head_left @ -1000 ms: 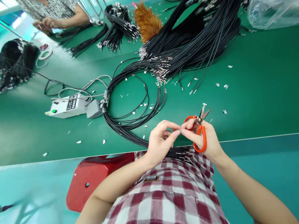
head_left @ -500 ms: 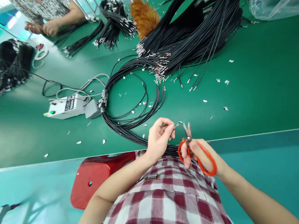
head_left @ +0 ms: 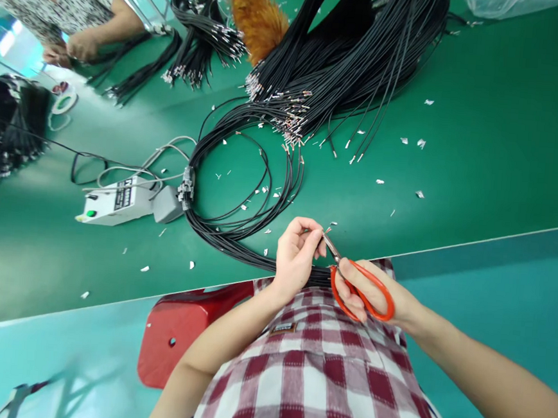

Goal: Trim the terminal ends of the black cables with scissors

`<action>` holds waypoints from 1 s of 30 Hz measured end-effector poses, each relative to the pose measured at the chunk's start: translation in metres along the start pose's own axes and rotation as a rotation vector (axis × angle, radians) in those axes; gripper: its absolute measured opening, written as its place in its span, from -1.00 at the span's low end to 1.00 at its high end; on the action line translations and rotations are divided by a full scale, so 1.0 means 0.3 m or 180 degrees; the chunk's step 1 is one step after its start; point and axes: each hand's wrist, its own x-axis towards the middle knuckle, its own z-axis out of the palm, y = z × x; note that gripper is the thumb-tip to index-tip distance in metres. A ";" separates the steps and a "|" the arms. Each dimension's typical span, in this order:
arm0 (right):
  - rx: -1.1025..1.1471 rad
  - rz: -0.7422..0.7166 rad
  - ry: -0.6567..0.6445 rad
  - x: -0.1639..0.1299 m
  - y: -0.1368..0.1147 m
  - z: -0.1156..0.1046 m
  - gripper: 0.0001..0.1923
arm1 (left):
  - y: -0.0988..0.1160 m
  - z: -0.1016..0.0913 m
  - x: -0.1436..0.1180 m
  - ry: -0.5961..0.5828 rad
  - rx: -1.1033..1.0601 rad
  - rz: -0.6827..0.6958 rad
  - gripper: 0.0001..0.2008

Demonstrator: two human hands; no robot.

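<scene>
Your green table (head_left: 483, 122) is smooth and matte, and most of its far half is covered by a big heap of black cables (head_left: 349, 53), thin, round and glossy, each ending in a small bright metal terminal. Nearer you, a looped coil of the same cable (head_left: 242, 187) lies flat, one run of it trailing to the table edge under your hands. A white control box (head_left: 113, 199) with grey leads sits left of the coil, and tiny silver metal scraps (head_left: 422, 143) are scattered over the felt. Your left hand (head_left: 294, 262) is closed, thumb and forefinger pinching one cable end at its terminal (head_left: 326, 229). Your right hand (head_left: 371, 297) grips the orange-handled scissors (head_left: 351, 276), fingers through the loops, the short steel blades nearly shut at that terminal. Half a second ago the blades stood upright and clear of the cable end; now they slant in and meet it.
</scene>
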 end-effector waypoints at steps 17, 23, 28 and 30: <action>-0.0224 -0.0118 0.0156 0.005 0.005 -0.018 -0.34 | -0.021 -0.001 0.001 -0.0022 0.0022 -0.0090 -0.70; 0.0088 -0.0828 0.0722 0.004 -0.042 -0.111 -0.34 | -0.017 0.007 0.179 0.0002 -0.0159 -0.0141 -0.57; 0.0162 -0.1138 0.1138 0.038 -0.078 -0.181 -0.39 | -0.034 -0.028 0.237 -0.0230 -0.0369 -0.0526 -0.51; 0.0168 -0.1223 0.1356 0.052 -0.087 -0.200 -0.40 | -0.014 -0.064 0.173 -0.0357 -0.0429 -0.0652 -0.46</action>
